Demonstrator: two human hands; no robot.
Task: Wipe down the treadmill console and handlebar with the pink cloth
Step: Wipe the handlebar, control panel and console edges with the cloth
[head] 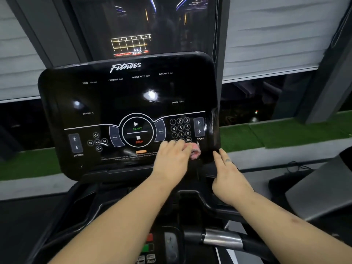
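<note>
The black treadmill console (118,96) fills the middle of the view, tilted, with its START/STOP ring and number pad. My left hand (171,159) presses the pink cloth (195,151) flat against the console's lower right part, just below the OK key; only the cloth's right end shows past my fingers. My right hand (228,176) reaches to the console's lower right corner with fingers extended, touching its edge and holding nothing. The handlebar (222,240), black with a silver sensor band, runs across the bottom of the view under my forearms.
Below the console sits a dark tray and a small panel with red and green buttons (149,242). Behind the console are a dark window, grey blinds, a grey ledge and green turf. A grey object (320,187) stands at the right.
</note>
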